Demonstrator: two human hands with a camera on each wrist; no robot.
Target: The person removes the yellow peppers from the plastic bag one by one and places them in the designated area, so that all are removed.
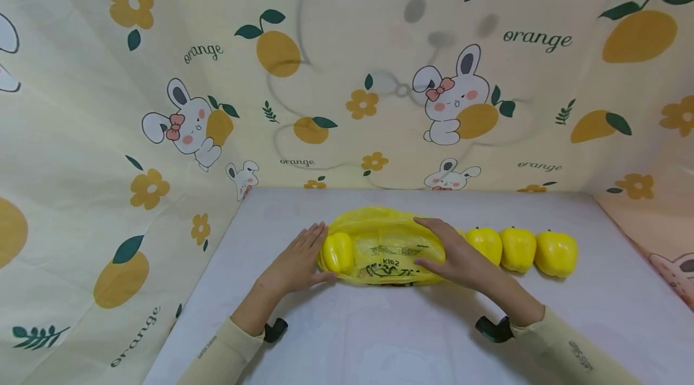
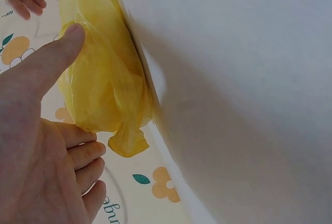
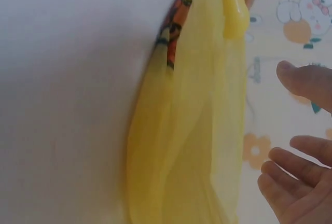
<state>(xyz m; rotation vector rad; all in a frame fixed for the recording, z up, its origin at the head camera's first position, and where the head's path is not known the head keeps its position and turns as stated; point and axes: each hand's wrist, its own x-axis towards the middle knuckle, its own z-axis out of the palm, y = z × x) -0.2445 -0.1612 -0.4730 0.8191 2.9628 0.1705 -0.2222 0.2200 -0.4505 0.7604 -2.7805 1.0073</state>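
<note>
A yellow plastic bag (image 1: 389, 240) with dark printing lies on its side on the table. At its left end sits a yellow bell pepper (image 1: 338, 252), apparently inside. My left hand (image 1: 297, 261) is at that end, fingers extended; in the left wrist view its thumb (image 2: 72, 35) touches the bag (image 2: 104, 73), near a knotted-looking corner. My right hand (image 1: 455, 255) is spread by the bag's right end, fingers and thumb apart. The right wrist view shows that hand (image 3: 298, 177) holding nothing, a little away from the plastic (image 3: 192, 146).
Several more yellow bell peppers, one of them (image 1: 556, 253) at the far right, stand in a row right of the bag, partly behind my right hand. A white table (image 1: 352, 337) lies beneath. Printed cloth (image 1: 336, 84) hangs behind and at both sides.
</note>
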